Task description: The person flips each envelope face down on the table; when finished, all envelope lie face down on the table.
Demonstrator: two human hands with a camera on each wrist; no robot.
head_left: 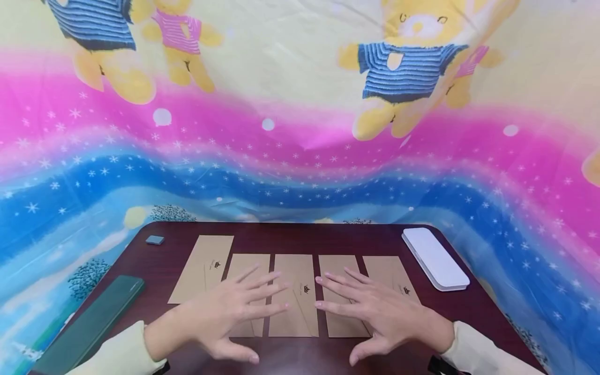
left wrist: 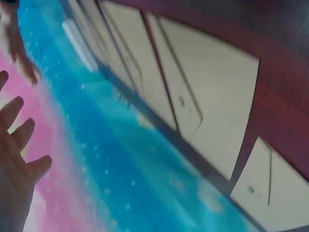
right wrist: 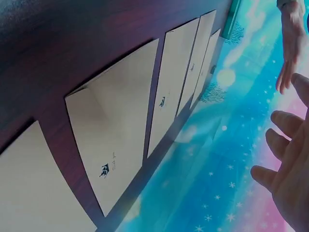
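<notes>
Several brown kraft-paper envelopes lie in a row on a dark table, each with a flap or a small black crown print. My left hand (head_left: 234, 307) is held over the second envelope (head_left: 248, 263) from the left, its fingers spread and straight. Opposite it, my right hand (head_left: 379, 310) spreads its fingers above the fourth envelope (head_left: 337, 264) and the rightmost envelope (head_left: 386, 268). Between the hands lies the middle envelope (head_left: 294, 273). The leftmost envelope (head_left: 201, 268) sits a little farther back. Both hands hold nothing; the wrist views show them raised off the table.
On the left side of the dark table (head_left: 290, 359) is a long green case (head_left: 94, 325), with a small blue-grey block (head_left: 154, 240) beyond it. A white case (head_left: 436, 260) stands at the back right. A bear-patterned cloth (head_left: 300, 135) hangs behind.
</notes>
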